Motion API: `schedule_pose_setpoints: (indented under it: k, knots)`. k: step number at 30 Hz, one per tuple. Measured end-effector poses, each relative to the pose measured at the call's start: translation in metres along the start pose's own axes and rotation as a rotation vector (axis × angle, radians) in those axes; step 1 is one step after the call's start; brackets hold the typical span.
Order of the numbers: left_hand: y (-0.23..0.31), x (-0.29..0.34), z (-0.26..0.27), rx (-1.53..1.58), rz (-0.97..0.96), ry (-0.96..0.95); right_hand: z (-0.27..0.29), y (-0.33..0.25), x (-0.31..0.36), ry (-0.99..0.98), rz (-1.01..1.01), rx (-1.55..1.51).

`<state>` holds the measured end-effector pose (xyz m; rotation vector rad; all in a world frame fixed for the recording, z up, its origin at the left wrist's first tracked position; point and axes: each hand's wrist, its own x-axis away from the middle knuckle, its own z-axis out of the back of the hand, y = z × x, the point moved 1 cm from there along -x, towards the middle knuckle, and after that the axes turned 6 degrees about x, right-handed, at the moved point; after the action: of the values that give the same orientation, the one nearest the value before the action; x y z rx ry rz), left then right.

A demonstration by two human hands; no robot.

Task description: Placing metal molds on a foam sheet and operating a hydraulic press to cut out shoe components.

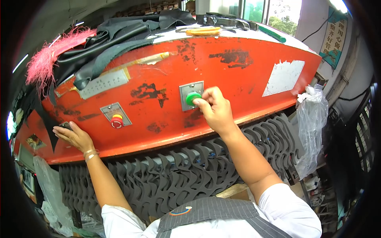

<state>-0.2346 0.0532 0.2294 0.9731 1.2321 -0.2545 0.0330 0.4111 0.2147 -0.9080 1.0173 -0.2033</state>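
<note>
The thumb and curled fingers of my right hand close on a round green knob, set in a metal plate on the front of a red machine. My left hand lies with fingers stretched out against the left part of that front. A small dark piece shows at its fingertips; I cannot make out what it is. Between my hands is a red and yellow mushroom button on a second metal plate.
Black leather-like sheets and a frayed pink strip hang over the machine's top left. Yellow and green tools lie on top. Wavy grey foam strips fill the space below. A clear plastic bag hangs at right.
</note>
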Motion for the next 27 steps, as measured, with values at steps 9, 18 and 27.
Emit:
schedule_pose_setpoints:
  k: [9, 18, 27]
  knots:
    - [0.046, 0.102, 0.066, 0.125, -0.054, -0.392, 0.013, 0.016, 0.143, -0.508, -0.047, 0.258]
    - [0.173, 0.233, 0.111, 0.757, 0.311, -2.215, 0.057, -0.028, 0.207, -0.588, -0.063, 0.401]
    - [0.21, 0.257, 0.15, 0.075, 0.111, -2.057, 0.101, -0.019, 0.246, -0.571, 0.047, 0.757]
